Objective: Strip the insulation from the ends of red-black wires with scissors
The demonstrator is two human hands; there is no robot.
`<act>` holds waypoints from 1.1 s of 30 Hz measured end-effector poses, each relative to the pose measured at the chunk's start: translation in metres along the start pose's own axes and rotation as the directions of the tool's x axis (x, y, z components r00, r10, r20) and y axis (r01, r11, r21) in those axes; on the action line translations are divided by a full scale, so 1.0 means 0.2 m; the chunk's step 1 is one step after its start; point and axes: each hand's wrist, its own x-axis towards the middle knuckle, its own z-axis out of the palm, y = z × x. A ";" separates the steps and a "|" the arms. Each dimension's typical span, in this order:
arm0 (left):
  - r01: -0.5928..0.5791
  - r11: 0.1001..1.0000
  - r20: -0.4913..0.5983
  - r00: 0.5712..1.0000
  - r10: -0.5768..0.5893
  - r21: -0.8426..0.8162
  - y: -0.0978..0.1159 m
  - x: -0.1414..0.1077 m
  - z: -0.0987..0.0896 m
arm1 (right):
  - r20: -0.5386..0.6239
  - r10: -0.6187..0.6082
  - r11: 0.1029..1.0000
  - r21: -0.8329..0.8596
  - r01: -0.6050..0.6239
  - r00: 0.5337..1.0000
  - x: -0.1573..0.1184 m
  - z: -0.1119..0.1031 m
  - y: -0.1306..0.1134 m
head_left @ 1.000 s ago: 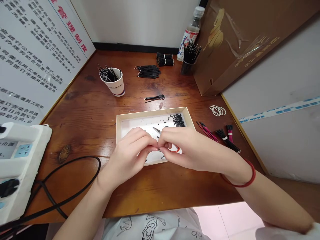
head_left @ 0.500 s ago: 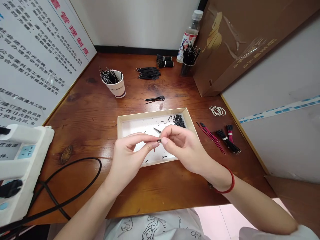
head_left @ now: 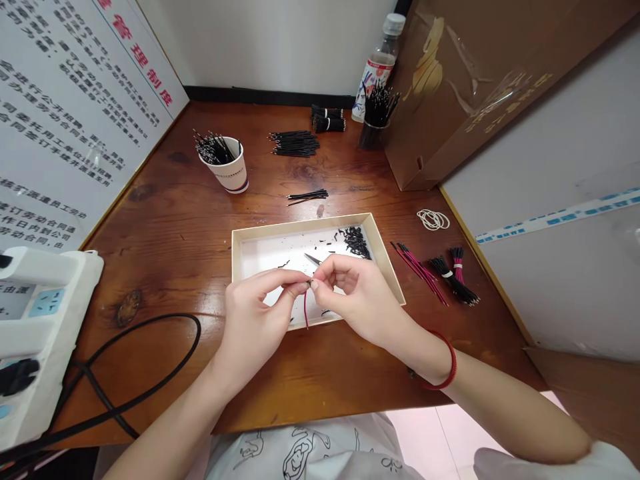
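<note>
My left hand (head_left: 253, 313) and my right hand (head_left: 353, 300) meet over a shallow white tray (head_left: 300, 231) with a cream rim. Their fingertips pinch a thin red wire (head_left: 306, 310) whose lower end hangs down over the tray's front rim. The pinched end is hidden by my fingers. Just above my fingertips, a small pair of metal scissors or tweezers (head_left: 313, 259) lies in the tray, partly hidden by my right hand. Black wire scraps (head_left: 357, 243) are heaped at the tray's back right corner.
On the wooden bench stand a paper cup of wires (head_left: 225, 167), black wire bundles (head_left: 295, 143), a dark holder of wires (head_left: 376, 117), a bottle (head_left: 377, 70), rubber bands (head_left: 433, 220), red-and-black bundles (head_left: 440, 273), a power strip (head_left: 40, 333) and its black cable (head_left: 135, 360).
My hands have drawn closer together over the tray than half a second ago. A red wire now hangs visibly below my fingertips. The camera view has shifted slightly.
</note>
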 end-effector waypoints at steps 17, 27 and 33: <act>0.229 0.941 -0.116 0.957 -0.264 -0.250 0.02 0.05 0.00 | -0.024 0.106 0.453 -0.889 -0.070 0.994 0.03 -0.15 0.06; 0.195 0.947 -0.222 0.942 -0.254 -0.255 0.03 0.05 0.01 | -0.103 -0.017 0.894 -0.448 -0.031 0.995 0.02 -0.17 0.05; 0.169 0.959 -0.281 0.931 -0.231 -0.228 0.02 0.05 0.00 | 0.142 0.071 0.995 0.062 -0.080 0.987 -0.10 -0.06 -0.04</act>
